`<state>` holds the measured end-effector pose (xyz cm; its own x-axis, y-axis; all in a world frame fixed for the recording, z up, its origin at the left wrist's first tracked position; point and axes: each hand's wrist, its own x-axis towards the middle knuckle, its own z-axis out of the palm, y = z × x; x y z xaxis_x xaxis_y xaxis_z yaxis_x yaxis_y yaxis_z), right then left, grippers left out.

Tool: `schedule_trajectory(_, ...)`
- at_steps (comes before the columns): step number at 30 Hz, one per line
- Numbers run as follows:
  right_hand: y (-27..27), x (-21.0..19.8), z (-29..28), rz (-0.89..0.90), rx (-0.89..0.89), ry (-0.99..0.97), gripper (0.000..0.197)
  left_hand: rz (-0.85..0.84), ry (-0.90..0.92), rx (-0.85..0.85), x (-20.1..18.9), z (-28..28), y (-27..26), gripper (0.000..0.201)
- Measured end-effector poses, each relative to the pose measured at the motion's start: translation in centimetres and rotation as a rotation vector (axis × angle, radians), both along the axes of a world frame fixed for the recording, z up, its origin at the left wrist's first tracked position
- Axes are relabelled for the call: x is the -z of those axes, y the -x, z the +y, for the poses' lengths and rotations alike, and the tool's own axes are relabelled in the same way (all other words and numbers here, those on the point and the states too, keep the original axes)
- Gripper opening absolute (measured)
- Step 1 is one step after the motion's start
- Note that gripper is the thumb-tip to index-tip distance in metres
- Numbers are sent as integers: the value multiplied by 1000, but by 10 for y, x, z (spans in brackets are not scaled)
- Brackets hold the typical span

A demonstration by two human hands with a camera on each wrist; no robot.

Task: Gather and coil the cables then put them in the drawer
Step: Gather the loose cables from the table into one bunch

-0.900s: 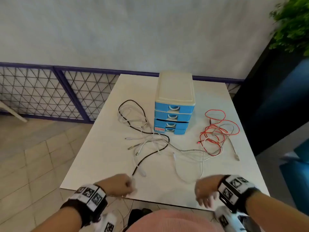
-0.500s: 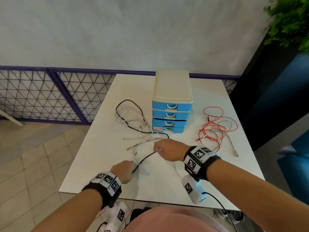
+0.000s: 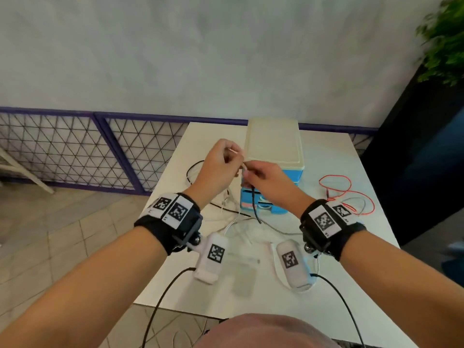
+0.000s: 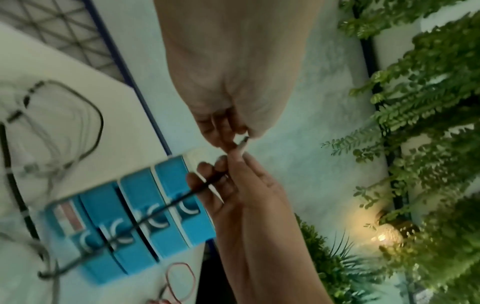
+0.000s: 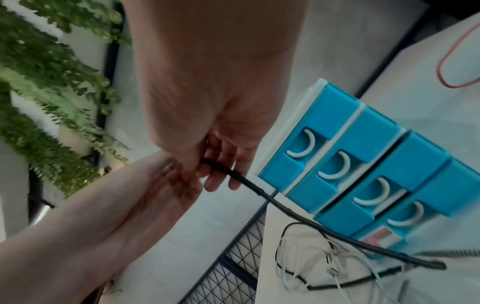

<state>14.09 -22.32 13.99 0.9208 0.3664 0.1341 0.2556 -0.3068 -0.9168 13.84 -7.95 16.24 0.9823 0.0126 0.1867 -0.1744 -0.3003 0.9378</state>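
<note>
Both hands raised above tabletop (image 3: 206,292), meeting just in front of drawer unit (image 3: 272,144). Left hand (image 3: 218,169) w/ fingers curled, pinching pale plug end of black cable (image 3: 254,204) between thumb & fingertips; plug tip visible in left wrist view, poking out btwn the two hands. Right hand (image 3: 268,183) also curled round same cable just below plug, cable passing thru its fingers (image 5: 221,170) and hanging down toward tabletop. Rest of black cable trailing across front of blue drawers (image 5: 363,174), then down into tangle on tabletop.

Drawer unit: cream top, four blue drawers w/ white curved handles; third looks slightly ajar, others look closed. Standing upright near far edge of tabletop, roughly centre.

White cables (image 3: 233,222) lying loose & tangled on tabletop, left of & in front of unit, mixed w/ a braided grey one (image 3: 276,228). Red cable (image 3: 339,187) in loose loops on tabletop to right of unit, apart from the rest, w/ a pale cable among them.

Wrist bands w/ printed markers on both forearms. Purple-framed mesh fence (image 3: 88,151) beyond tabletop, green plant (image 3: 444,38) at upper right.
</note>
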Motion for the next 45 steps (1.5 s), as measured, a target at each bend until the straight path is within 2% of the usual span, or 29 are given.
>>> schedule_trajectory(3,-7,-6,-1,-46,124,-4,19,94,270,-17,2,-24,-3,21)
schedule_trajectory(5,-13,-7,-8,4,235,-174,20,197,393,97,9,-37,-2,45)
schedule_trajectory(6,-16,-9,-13,23,277,-251,20,229,379,169,12,-42,-1,56)
schedule_trajectory(8,-20,-13,-22,3,326,-323,22,282,222,337,22,-47,3,61)
schedule_trajectory(11,-28,-22,-36,-37,359,-347,26,260,-126,614,52,-47,3,23)
schedule_trajectory(14,-36,-30,-56,-92,444,-333,29,272,-450,649,95,-30,-4,23)
schedule_trajectory(18,-34,-36,-80,-311,677,-108,27,366,-679,606,139,8,-14,31)
schedule_trajectory(19,-32,-36,-81,-352,651,-38,26,358,-677,579,142,13,-17,31)
schedule_trajectory(21,-28,-30,-77,-313,462,177,23,295,-630,546,134,12,-25,29)
schedule_trajectory(22,-26,-23,-72,-221,326,329,23,254,-587,536,123,7,-28,27)
schedule_trajectory(24,-20,-4,-60,-29,79,617,45,151,-519,530,95,-6,-34,24)
schedule_trajectory(25,-18,7,-55,36,9,688,51,81,-504,518,81,-12,-36,25)
schedule_trajectory(26,-17,14,-50,62,-10,692,48,20,-488,505,67,-16,-38,26)
schedule_trajectory(28,-16,17,-44,60,13,574,30,-15,-400,494,48,-17,-40,25)
schedule_trajectory(29,-17,15,-43,43,31,508,28,19,-328,498,41,-15,-39,26)
schedule_trajectory(32,-20,1,-44,8,100,330,40,154,-89,528,29,-13,-33,30)
schedule_trajectory(37,-31,-10,-46,-38,342,193,39,213,65,413,41,-3,-25,32)
schedule_trajectory(38,-33,-14,-49,-21,392,134,39,236,47,409,49,5,-26,30)
schedule_trajectory(40,-40,-22,-57,34,479,-31,36,254,-158,438,67,27,-28,26)
schedule_trajectory(43,-47,-40,-69,216,602,-584,31,315,-553,513,106,59,-28,27)
schedule_trajectory(45,-46,-50,-74,296,565,-904,34,384,-629,504,125,73,-23,27)
